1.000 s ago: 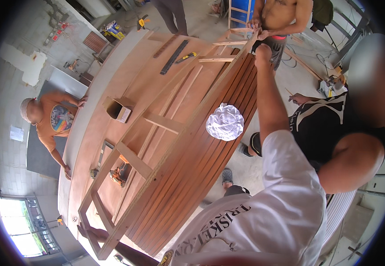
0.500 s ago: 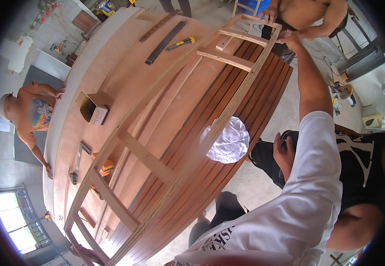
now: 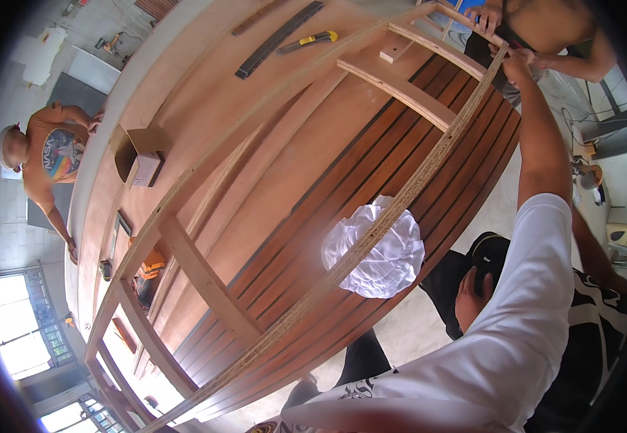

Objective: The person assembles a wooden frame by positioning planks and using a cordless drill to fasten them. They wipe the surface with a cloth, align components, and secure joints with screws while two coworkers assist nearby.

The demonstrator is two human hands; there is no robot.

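My right hand (image 3: 518, 63) is at the far right corner of a long ladder-like plywood frame (image 3: 393, 216), its fingers closed around the corner. Beneath the frame lies a large curved wooden surface like a boat's deck, with dark-seamed brown strips (image 3: 465, 169) along the near side and plain plywood (image 3: 205, 94) beyond. The frame's near rail passes over a round, crumpled white shiny cover (image 3: 400, 263). Close to my hand, a shirtless person's hands (image 3: 484, 19) are on the same end of the frame. My left hand is out of view.
On the plywood are a black straight strip (image 3: 277, 42), a yellow utility knife (image 3: 313, 41), an open cardboard box (image 3: 144, 162) and an orange power tool (image 3: 151, 263). A person in orange (image 3: 57, 155) touches the far edge. Someone in black (image 3: 588, 317) is close at my right.
My view has shifted. The frame's near rail now crosses the middle of the white cover instead of its left side. A hand at the lower left has left the picture.
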